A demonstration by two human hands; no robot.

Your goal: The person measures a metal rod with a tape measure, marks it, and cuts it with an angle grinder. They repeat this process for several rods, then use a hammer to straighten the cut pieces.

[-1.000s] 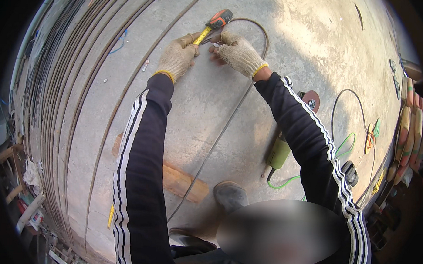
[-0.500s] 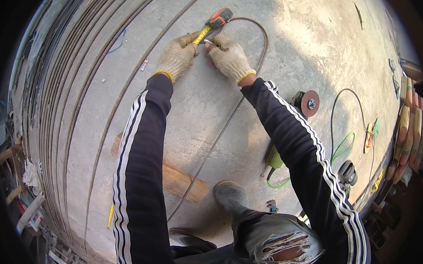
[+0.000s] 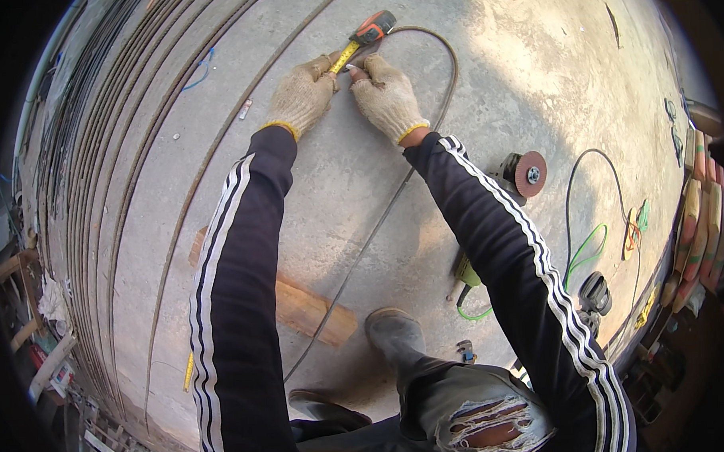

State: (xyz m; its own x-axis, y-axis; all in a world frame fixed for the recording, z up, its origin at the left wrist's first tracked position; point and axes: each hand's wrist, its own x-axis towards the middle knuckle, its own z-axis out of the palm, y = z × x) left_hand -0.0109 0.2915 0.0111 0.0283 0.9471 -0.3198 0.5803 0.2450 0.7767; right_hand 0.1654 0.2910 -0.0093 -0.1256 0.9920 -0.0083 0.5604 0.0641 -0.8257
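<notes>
My left hand (image 3: 300, 99), in a knitted cream glove with a yellow cuff, is closed on the yellow blade of a tape measure (image 3: 374, 26). The black and orange case lies just beyond both hands. Close beside it, my right hand (image 3: 388, 99), gloved alike with bare fingertips, pinches a small whitish piece (image 3: 349, 68) near the blade; its kind is too small to tell. A thin dark rod (image 3: 378, 217) runs from near my feet under my right wrist and loops round beyond the hand. What lies under the fingers is hidden.
Long steel bars (image 3: 108, 155) lie along the left. An angle grinder with a brown disc (image 3: 529, 174) rests right of my right forearm, near a dark cable (image 3: 569, 219). A wooden board (image 3: 313, 309) lies by my boot (image 3: 395, 332). Stacked wooden pieces (image 3: 700, 214) stand far right.
My right hand has shifted slightly left and up, its thumb now nearer the tape blade. The left hand and tape measure have hardly moved.
</notes>
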